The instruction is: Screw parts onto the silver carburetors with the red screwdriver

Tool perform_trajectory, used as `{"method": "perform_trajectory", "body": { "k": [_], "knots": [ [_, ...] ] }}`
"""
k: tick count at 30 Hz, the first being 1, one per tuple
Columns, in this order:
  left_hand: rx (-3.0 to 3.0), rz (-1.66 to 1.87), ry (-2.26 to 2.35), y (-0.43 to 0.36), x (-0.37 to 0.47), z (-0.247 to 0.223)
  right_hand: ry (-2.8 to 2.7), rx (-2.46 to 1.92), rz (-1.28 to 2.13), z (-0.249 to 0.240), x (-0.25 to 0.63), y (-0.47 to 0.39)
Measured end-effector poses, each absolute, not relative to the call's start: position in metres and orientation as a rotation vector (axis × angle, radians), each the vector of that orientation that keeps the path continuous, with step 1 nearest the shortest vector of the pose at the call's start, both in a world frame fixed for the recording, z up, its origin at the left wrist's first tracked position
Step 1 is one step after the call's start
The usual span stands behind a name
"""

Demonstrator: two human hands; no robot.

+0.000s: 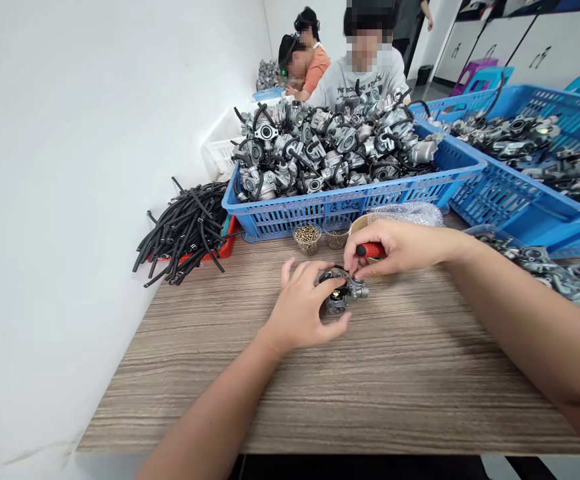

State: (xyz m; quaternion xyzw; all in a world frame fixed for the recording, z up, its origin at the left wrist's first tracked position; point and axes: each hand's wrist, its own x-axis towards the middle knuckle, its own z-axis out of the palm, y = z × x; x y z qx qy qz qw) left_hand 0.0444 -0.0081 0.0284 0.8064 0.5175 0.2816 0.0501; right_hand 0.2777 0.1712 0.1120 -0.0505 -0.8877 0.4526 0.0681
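A small silver carburetor (pixel 337 305) rests on the wooden table in front of me. My left hand (pixel 303 303) is curled around it, with fingers on its far side and the thumb near its front. From the right, my right hand (pixel 383 250) reaches over it, a red-handled screwdriver (pixel 371 250) with a black end tucked in the palm. The thumb and fingertips of that hand pinch together at the carburetor's top right edge. Whatever tiny part may be between those fingertips is too small to make out. The screwdriver's tip is hidden.
Behind my hands stand clear cups of brass-coloured pieces (pixel 307 239) and a blue crate (pixel 290 217) heaped with carburetors. Black hoses (pixel 185 230) lie over a red tray at left. Another blue crate (pixel 525 193) and more carburetors (pixel 570 273) are at right. People sit beyond.
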Motion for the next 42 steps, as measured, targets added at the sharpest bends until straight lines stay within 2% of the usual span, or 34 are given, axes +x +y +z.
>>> {"method": "perform_trajectory", "body": {
  "k": [8,15,23,31,42],
  "knots": [
    [2.406,1.165,1.436,-0.002,0.055,0.012,-2.694,-0.143,1.158,0.126,0.280,0.163],
    [2.379,1.178,1.366,-0.002,0.054,0.016,-2.726,-0.240,1.071,0.116,0.279,0.169],
    [2.331,1.236,1.297,-0.001,0.052,0.018,-2.829,-0.179,1.154,0.118,0.281,0.165],
    [2.164,1.237,1.601,-0.003,0.056,0.008,-2.845,-0.227,1.179,0.119,0.280,0.165],
    [2.118,1.167,1.665,-0.009,0.060,0.019,-2.929,-0.263,1.190,0.123,0.284,0.152]
  ]
}}
